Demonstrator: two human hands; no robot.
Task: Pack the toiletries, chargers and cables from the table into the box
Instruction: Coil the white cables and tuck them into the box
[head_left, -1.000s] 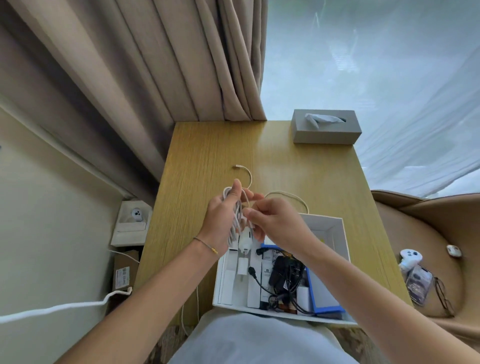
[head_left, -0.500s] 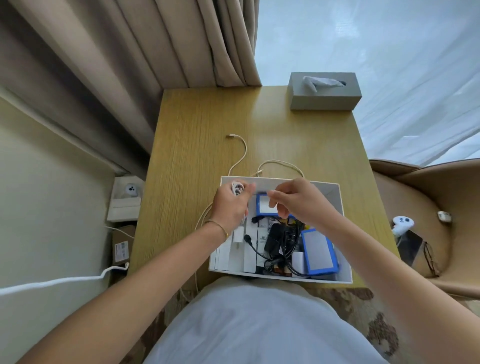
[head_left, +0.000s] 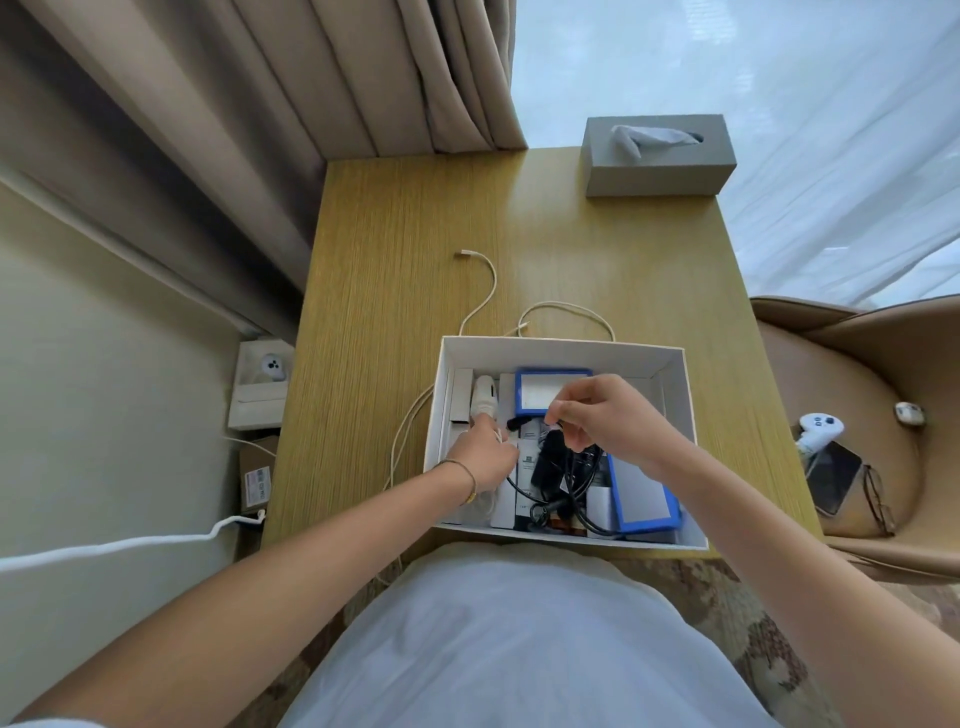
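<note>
Both hands have dropped from above the bench into the white box (head_left: 566, 347) since a second ago, and the coiled white cable bundle (head_left: 483, 397) once held up between them now lies in the box's far-left corner. The left hand (head_left: 480, 457) rests low in the left part of the box with a fingertip touching the bundle; whether it clasps anything below I cannot tell. The right hand (head_left: 605, 423) hovers over the middle with its fingers pinched narrow, just above the black charger and cords (head_left: 563, 467), though I cannot tell whether they grip anything.

By my reading, the step in hand is stowing the white cable, and it is only partly done. One loose white cable (head_left: 480, 291) trails from the box's left wall out across the bench (head_left: 395, 270) to a plug end at the far side, and another loop (head_left: 566, 312) lies just beyond the far wall. Already inside are 2 blue-edged cases (head_left: 641, 499), some white cartons and the black cords.

The next move likely calls for drawing the trailing lengths in over the rim, coiling them, and laying them on the bundle without snagging the black cords. A grey tissue box (head_left: 660, 166) stands at the bench's far-right corner.
</note>
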